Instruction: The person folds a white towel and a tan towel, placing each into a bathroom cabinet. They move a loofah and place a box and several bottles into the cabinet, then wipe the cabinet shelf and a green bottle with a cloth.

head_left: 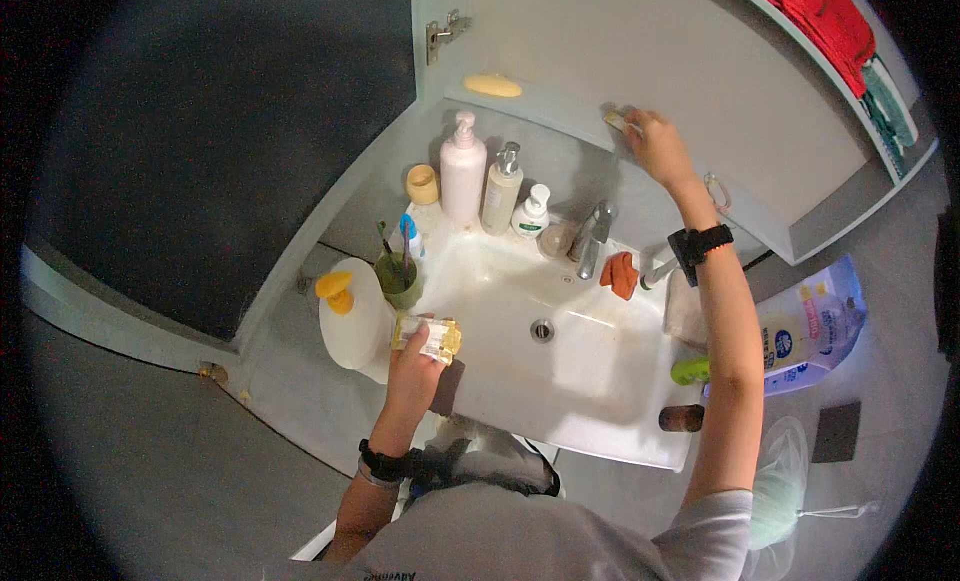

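Observation:
My left hand [408,373] is closed around a small bundle of yellow-and-white packets [440,341] above the basin's left edge. What the packets contain cannot be made out. Up at the open wall cabinet [640,61], my right hand [660,151] pinches a small pale yellowish piece [614,119] by the cabinet's bottom ledge. Its kind is too small to tell. Farther left in the cabinet lies a yellow oval object [493,86]. Close to my left hand stand a green cup [400,285] with toothbrushes and a large white pump bottle [352,326] with a yellow top.
Behind the white basin [590,411] stand a pink pump bottle [462,171], a clear pump bottle [502,196], a small white bottle [532,213] and the faucet [594,241]. An orange cloth [620,275] lies right of it. A dark open cabinet door [250,151] juts out left.

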Demonstrator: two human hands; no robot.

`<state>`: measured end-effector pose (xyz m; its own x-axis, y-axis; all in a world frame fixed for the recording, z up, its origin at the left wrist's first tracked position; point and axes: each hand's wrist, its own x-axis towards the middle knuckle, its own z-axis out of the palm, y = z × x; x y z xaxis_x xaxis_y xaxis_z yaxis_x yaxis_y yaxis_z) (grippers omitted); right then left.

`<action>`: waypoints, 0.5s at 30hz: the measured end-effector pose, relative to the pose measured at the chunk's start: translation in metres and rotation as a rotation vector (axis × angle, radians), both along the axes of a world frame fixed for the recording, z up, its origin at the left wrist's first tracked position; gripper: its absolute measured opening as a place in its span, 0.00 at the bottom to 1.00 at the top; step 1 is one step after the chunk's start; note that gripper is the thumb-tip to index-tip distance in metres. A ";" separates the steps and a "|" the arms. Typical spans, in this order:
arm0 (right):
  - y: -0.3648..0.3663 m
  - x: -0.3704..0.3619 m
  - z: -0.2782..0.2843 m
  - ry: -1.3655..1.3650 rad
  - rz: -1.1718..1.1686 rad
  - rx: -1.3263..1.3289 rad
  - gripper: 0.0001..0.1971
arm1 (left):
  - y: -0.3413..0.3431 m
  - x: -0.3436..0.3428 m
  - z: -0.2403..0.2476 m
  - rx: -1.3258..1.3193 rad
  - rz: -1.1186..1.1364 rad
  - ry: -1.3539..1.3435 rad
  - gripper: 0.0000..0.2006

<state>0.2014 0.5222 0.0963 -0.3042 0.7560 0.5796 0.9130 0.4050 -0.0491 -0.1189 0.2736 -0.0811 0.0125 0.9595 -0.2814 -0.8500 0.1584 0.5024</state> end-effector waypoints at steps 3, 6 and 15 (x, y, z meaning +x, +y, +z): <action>0.010 0.008 -0.008 0.007 -0.108 -0.093 0.11 | 0.000 -0.003 0.004 0.009 0.002 -0.017 0.15; 0.021 0.018 -0.016 0.084 -0.109 -0.083 0.11 | 0.000 -0.001 0.002 0.024 0.020 0.030 0.15; -0.064 -0.063 -0.006 0.371 0.171 -0.012 0.11 | -0.004 -0.003 0.013 0.013 0.025 0.063 0.16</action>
<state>0.1386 0.4584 0.0900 -0.1984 0.7197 0.6654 0.7521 0.5471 -0.3675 -0.1219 0.2692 -0.0683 -0.0290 0.9630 -0.2679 -0.8203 0.1302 0.5569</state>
